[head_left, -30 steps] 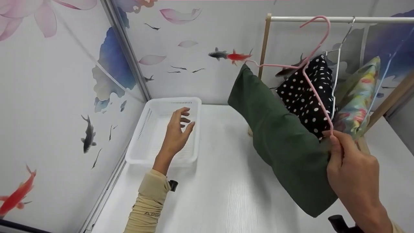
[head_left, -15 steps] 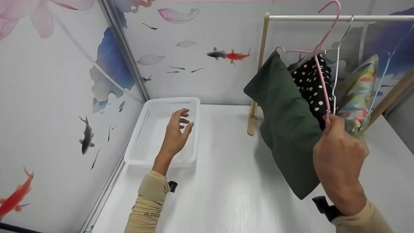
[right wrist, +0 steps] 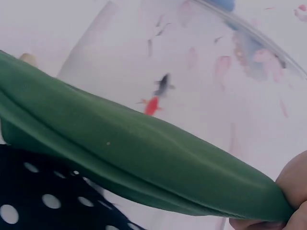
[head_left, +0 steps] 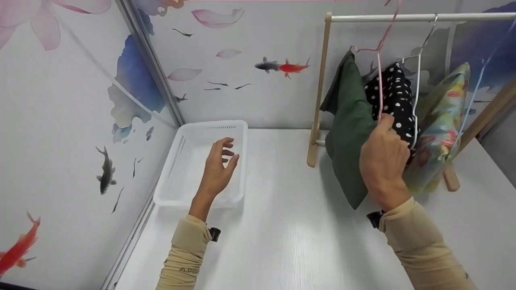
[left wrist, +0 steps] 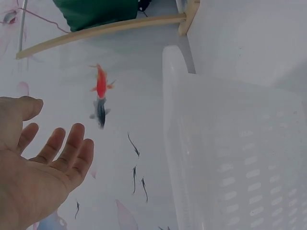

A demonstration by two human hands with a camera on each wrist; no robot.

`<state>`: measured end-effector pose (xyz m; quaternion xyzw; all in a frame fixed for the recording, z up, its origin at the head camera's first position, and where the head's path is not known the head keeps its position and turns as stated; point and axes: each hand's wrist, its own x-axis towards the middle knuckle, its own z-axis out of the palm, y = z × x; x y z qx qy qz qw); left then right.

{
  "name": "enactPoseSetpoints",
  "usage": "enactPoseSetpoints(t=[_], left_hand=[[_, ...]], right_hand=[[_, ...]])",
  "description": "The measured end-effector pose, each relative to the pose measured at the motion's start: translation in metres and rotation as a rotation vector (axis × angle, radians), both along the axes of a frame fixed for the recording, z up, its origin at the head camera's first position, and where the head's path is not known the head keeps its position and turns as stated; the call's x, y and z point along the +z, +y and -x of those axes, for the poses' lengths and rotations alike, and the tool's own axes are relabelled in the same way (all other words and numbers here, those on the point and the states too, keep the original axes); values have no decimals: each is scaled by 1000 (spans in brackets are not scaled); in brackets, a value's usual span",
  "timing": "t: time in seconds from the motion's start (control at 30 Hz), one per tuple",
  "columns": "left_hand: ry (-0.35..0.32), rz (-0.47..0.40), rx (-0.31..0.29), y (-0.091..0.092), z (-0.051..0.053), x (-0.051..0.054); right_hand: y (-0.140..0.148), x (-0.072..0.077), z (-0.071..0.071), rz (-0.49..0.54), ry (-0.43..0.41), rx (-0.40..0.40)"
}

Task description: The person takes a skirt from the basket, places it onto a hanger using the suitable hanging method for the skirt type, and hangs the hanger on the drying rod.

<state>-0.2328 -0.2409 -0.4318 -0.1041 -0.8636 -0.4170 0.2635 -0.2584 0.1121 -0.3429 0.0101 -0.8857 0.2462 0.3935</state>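
Note:
My right hand grips the lower end of a pink hanger, together with a corner of green cloth. The cloth hangs folded from the hanger, its far corner fixed at the hanger's other end. The hanger's hook overlaps the rack's rail and is cut off at the top edge; whether it rests there I cannot tell. In the right wrist view, fingertips pinch the green cloth at the right edge. My left hand hovers over a white basket, holding nothing, fingers loosely bent.
Right of the green cloth, a black polka-dot cloth hangs on a white hanger. A floral cloth hangs farther right. The rack's wooden leg stands on the white table behind the basket's right side.
The right hand has carried the pink hanger and green cloth up and away toward the rack, the hanger turning more edge-on. The left hand has stayed nearly still.

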Motion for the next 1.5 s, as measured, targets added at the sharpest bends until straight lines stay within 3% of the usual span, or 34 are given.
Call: enactPoseSetpoints(t=[0.33, 0.63, 0.93, 1.07, 1.3, 1.43, 1.5], left_hand=[[-28, 17, -8, 1, -5, -7], [-65, 49, -29, 13, 2, -11], [-104, 62, -31, 15, -1, -19], [-108, 76, -21, 14, -1, -19], [-118, 107, -30, 15, -2, -20], [-137, 164, -24, 20, -2, -17], [-127, 225, -7, 25, -2, -14]], right_hand=[[-6, -25, 25, 10, -144, 39], [-12, -21, 31, -48, -218, 25], [-10, -22, 28, -60, -284, 51], [-8, -24, 22, -73, -238, 66], [-5, -30, 12, -160, -43, 77], [2, -33, 4, -253, 82, 71], [6, -32, 0, -268, 130, 108]])
